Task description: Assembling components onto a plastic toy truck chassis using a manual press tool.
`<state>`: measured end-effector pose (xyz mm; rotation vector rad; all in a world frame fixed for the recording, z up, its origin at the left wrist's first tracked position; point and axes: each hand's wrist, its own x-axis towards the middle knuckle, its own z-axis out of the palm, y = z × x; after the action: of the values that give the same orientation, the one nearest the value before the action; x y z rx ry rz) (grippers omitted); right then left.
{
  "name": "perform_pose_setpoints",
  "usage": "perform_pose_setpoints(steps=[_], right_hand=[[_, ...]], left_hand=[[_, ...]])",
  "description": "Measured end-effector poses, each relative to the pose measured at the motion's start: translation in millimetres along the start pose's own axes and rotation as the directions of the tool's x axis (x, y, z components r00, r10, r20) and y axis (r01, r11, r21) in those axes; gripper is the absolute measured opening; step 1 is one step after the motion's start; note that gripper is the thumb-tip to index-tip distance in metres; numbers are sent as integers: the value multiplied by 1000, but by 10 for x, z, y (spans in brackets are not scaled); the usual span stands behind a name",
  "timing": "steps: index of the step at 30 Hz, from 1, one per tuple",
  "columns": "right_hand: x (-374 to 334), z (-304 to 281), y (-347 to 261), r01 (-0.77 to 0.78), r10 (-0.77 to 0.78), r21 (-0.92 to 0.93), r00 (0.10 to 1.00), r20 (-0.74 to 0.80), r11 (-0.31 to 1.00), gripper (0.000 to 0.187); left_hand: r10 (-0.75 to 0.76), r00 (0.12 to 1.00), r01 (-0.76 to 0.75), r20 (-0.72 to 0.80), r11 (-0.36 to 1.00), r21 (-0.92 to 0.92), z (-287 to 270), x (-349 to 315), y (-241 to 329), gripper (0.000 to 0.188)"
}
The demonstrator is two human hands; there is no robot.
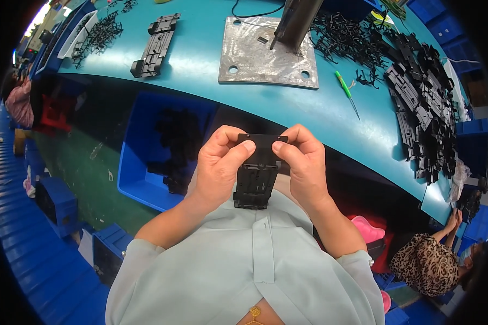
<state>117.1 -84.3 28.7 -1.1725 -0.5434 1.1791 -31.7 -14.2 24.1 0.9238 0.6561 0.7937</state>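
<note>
A: Where is the black plastic part [256, 185] held?

B: In front of the pale shirt [211, 260], just short of the near edge of the teal tabletop [200, 54]. Its wide end is kept uppermost and its narrower length is pointed toward the body; whether the shirt is touched by the lower end cannot be told.

A: And how is each grip set?

B: One top corner is pinched by the left grip [221, 165], the other by the right grip [307, 165]. Both thumbs are laid on the near face – the fingers are curled at the corners, partly hidden.

A: What is seen on the tabletop?

B: A square metal plate [265, 62] is placed near the middle, with a metal post [298, 24] stood on it. To its left another long black part [156, 47] is laid on its own. To its right a green-handled pick [342, 86] is left near a tangle of small black pieces [344, 40], and farther right a large pile of black parts [425, 103] is heaped.

A: And below?

B: More black pieces [173, 146] are gathered in a blue bin [149, 196], left of the forearms. A co-worker in a spotted top [425, 265] is seen at the right.
</note>
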Motion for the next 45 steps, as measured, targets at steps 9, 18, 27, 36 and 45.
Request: perform_pose_setpoints(steps=[9, 18, 27, 36, 45], right_hand=[[-30, 88, 105, 375, -444, -379, 889, -111, 846, 23], [12, 46, 35, 574, -678, -672, 721, 145, 468, 17], [5, 32, -70, 588, -607, -639, 761, 228, 497, 15], [-101, 101, -22, 354, -400, -457, 917, -2, 816, 8], [-100, 62, 14, 375, -407, -386, 913, -2, 843, 9]], left_hand=[[153, 987, -153, -49, 988, 23, 75, 21, 72, 5], [210, 975, -211, -67, 978, 0, 110, -45, 34, 6], [232, 971, -230, -60, 973, 38, 75, -85, -53, 8], [267, 962, -264, -51, 962, 69, 110, -109, -60, 11], [279, 959, -274, -53, 958, 86, 136, -120, -50, 12]])
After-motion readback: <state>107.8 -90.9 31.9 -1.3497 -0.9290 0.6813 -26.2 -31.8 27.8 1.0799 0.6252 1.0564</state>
